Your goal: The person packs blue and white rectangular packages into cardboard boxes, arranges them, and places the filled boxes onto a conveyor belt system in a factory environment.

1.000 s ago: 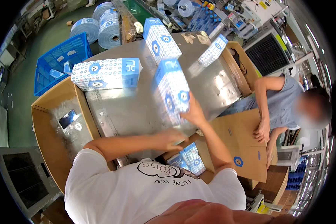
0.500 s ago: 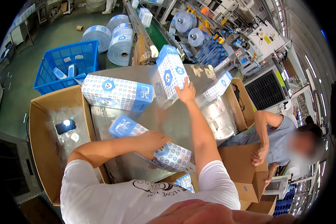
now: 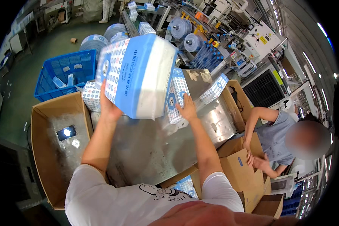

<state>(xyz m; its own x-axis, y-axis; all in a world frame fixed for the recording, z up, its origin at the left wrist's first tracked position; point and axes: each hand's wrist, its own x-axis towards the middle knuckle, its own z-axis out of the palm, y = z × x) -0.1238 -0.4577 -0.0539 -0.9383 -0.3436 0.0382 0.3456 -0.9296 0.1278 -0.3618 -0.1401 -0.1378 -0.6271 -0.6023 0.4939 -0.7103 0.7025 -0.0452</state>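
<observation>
My left hand [image 3: 110, 107] grips a large blue-and-white tissue pack [image 3: 130, 75], raised and tilted above the metal table. Its white end, with the paper edges showing through clear film, faces right. Behind it, my right hand [image 3: 188, 108] has its thumb and fingers against the right edge of another tissue pack [image 3: 176, 98] with the same pattern. The raised pack hides part of that one. To the left, a further tissue pack [image 3: 91, 95] shows beside my left forearm. A smaller-looking tissue pack [image 3: 214, 89] lies on the table's right side.
An open carton [image 3: 60, 98] with a phone [image 3: 66, 133] on clear plastic stands left. Beyond it is a blue basket [image 3: 66, 62]. At right, a co-worker [image 3: 275, 139] handles a cardboard box [image 3: 243, 165]. Another carton [image 3: 196, 180] containing tissue packs sits against my front.
My left hand has lifted a tissue pack from near my body up and away over the table. The pack at my right hand has come nearer. The co-worker's hands and box have shifted.
</observation>
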